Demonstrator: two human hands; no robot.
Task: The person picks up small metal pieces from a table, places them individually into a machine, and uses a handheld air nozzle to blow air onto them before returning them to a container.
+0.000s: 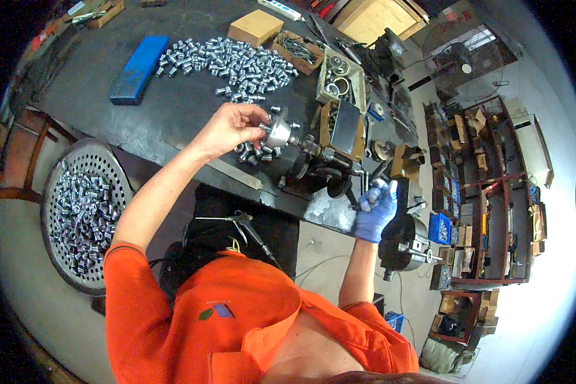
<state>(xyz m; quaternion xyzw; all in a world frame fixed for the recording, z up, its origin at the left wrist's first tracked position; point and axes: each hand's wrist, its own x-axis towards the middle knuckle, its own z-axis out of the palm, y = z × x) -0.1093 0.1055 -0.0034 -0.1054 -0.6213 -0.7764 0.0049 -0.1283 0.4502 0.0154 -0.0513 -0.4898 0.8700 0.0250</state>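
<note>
My bare left hand point(230, 131) is closed at a silver round chuck point(278, 132) on a small bench machine point(323, 160) at the table's front edge. Its fingertips press against the chuck's left face; whatever they pinch is hidden. Farther right, my right hand point(376, 214), in a blue glove, wraps around a handle point(380, 183) at the machine's other end. Just behind the chuck lies a large spread of short silver metal sleeves point(249, 67), and several more sleeves point(257, 153) sit below my left hand.
A perforated round metal tray point(118, 173) full of sleeves stands at left. On the table are a blue box point(139, 70), a cardboard box point(256, 27) and a parts bin point(358, 80). An air gun point(253, 233) lies before me. Shelves point(486, 211) and a fan point(464, 67) stand right.
</note>
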